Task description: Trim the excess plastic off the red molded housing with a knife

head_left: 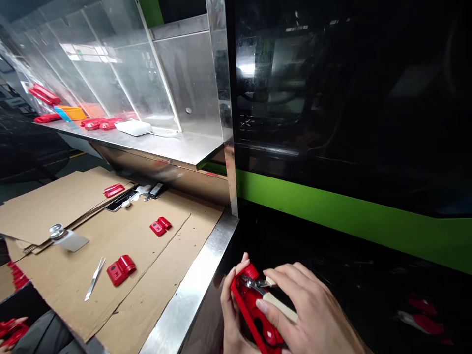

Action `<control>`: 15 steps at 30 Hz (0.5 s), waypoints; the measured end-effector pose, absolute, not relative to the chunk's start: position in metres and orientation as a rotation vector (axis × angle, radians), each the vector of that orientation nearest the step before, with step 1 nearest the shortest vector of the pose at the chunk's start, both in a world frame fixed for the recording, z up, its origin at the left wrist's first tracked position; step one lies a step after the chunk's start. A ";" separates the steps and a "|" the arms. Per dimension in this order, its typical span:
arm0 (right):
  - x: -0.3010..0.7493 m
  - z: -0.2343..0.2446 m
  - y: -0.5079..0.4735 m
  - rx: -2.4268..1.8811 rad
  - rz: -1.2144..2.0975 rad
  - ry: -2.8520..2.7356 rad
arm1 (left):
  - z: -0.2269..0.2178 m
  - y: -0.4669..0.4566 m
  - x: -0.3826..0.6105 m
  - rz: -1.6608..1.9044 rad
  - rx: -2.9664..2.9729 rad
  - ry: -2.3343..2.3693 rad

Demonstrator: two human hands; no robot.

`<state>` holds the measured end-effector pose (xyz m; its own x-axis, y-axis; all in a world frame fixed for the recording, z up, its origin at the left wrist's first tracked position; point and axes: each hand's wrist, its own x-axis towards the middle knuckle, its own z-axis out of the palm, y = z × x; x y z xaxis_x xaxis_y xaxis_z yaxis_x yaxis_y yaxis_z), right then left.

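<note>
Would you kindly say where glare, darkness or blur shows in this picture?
Head view: a reflection glares from the black panel, and the steel table edge shines; head view: the area below the green band is very dark; head view: the far-left dark shape looks soft, while the pliers in the right hand read clearly.

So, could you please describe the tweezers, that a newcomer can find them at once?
On the left, below the metal shelf, look for the brown cardboard. The red piece nearest the camera lies on it, with the tweezers just to its left. Unlike that chunky neighbour, they are slim, silvery and two-pronged.
</note>
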<state>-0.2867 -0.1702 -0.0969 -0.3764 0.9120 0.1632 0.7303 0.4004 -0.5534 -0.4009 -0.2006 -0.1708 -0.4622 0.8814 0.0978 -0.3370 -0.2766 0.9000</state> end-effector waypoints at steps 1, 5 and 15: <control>-0.287 -0.097 -0.171 -1.404 0.572 -2.238 | -0.173 -0.200 -0.402 1.850 0.854 1.097; -0.287 -0.100 -0.174 -1.365 0.538 -2.262 | -0.182 -0.196 -0.410 1.852 1.265 1.135; -0.292 -0.112 -0.176 -1.434 0.494 -2.184 | -0.188 -0.193 -0.400 1.972 1.222 1.150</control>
<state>-0.2916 -0.1758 -0.1115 -0.3371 0.9216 0.1921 0.7492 0.3862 -0.5381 -0.4004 -0.1928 -0.1877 -0.4387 0.7876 0.4327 -0.0114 -0.4864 0.8737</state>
